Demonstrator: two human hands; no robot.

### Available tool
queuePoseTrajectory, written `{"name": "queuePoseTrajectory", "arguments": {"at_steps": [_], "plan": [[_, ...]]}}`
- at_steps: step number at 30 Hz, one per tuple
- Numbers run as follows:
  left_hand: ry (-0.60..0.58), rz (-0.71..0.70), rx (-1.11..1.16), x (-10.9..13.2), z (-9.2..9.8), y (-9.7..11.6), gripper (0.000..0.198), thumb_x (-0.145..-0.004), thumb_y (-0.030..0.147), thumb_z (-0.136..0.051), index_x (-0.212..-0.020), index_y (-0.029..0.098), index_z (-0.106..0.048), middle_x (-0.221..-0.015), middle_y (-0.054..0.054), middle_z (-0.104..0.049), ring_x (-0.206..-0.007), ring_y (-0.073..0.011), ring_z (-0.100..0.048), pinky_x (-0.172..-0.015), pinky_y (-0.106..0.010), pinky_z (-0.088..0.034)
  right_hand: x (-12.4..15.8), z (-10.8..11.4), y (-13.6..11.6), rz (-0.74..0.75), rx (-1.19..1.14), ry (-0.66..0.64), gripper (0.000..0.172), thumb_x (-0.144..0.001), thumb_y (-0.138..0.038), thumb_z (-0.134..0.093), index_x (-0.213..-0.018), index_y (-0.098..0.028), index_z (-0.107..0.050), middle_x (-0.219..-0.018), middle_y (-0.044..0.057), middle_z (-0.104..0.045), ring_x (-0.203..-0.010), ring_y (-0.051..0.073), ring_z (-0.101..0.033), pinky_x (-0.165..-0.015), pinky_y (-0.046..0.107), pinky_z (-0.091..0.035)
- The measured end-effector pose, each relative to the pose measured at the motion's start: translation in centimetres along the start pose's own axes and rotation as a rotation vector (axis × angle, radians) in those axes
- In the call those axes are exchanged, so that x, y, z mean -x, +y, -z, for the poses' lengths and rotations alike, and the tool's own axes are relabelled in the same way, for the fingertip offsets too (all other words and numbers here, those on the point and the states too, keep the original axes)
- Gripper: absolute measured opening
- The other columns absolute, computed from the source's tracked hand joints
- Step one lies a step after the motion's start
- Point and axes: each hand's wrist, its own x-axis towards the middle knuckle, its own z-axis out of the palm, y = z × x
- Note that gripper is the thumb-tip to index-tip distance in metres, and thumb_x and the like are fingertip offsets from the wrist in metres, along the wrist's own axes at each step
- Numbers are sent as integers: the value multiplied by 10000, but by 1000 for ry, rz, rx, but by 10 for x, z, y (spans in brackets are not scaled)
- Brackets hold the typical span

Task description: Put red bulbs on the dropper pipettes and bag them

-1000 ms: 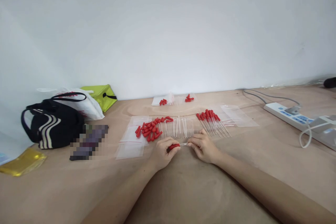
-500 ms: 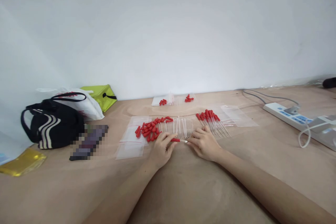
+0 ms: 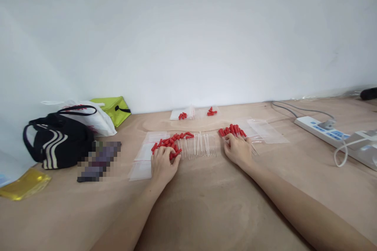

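Note:
My left hand (image 3: 161, 164) lies palm down on a heap of loose red rubber caps (image 3: 169, 142), fingers spread over them. Just right of it is a row of clear glass tubes (image 3: 198, 145). My right hand (image 3: 237, 149) rests flat on a bunch of tubes fitted with red caps (image 3: 232, 130), fingers stretched toward the red ends. I cannot see anything held in either hand. Clear zip bags (image 3: 146, 152) lie under and beside the caps.
A black striped bag (image 3: 55, 145), a white bag (image 3: 97, 119) and a green pouch (image 3: 113, 108) sit at the left by the wall. A yellow packet (image 3: 25, 183) lies at the front left. A power strip with cables (image 3: 326, 130) is at the right. More small bags of caps (image 3: 194, 112) lie farther back.
My hands held one capped tube between them in front of the tubes. They have parted: the left moved onto the loose caps, the right onto the capped tubes.

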Motion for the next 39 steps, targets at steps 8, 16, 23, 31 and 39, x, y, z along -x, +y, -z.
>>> {"name": "queuePoseTrajectory", "arguments": {"at_steps": [8, 16, 23, 31, 39], "plan": [[-12, -44, -93, -2, -3, -5, 143, -753, 306, -549, -809, 190, -610, -840, -58, -577, -830, -248, -514, -712, -352, -384, -4, -2, -6, -24, 28, -63, 183, -762, -217, -414, -811, -188, -588, -780, 54, -664, -755, 195, -547, -701, 339, -194], [54, -85, -101, -3, -3, -4, 131, -754, 292, -531, -731, 178, -591, -787, -56, -585, -775, -241, -526, -686, -348, -384, -4, 8, -25, -40, 2, -151, 273, -793, -346, -414, -747, -176, -622, -802, 79, -666, -802, 216, -560, -728, 355, -213], [152, -189, 131, -1, -3, 2, 98, -747, 219, -486, -655, 184, -490, -693, -38, -553, -699, -199, -525, -669, -319, -421, -18, 12, -39, -111, 88, -304, 298, -768, -294, -413, -707, -144, -663, -746, 140, -664, -754, 242, -589, -720, 383, -247], [130, -321, 449, 7, -7, 15, 94, -754, 160, -452, -668, 179, -485, -734, -34, -589, -710, -147, -586, -651, -252, -481, -22, 8, -46, -97, 113, -354, 261, -747, -241, -440, -752, -110, -666, -785, 172, -661, -752, 257, -594, -729, 402, -253], [99, -365, 393, 9, -12, 14, 272, -828, 153, -382, -1046, 144, -544, -916, -85, -634, -867, -183, -590, -776, -318, -481, -10, 14, -37, -6, 90, -251, 267, -817, -229, -366, -819, -81, -588, -823, 174, -640, -807, 269, -570, -701, 368, -268]]}}
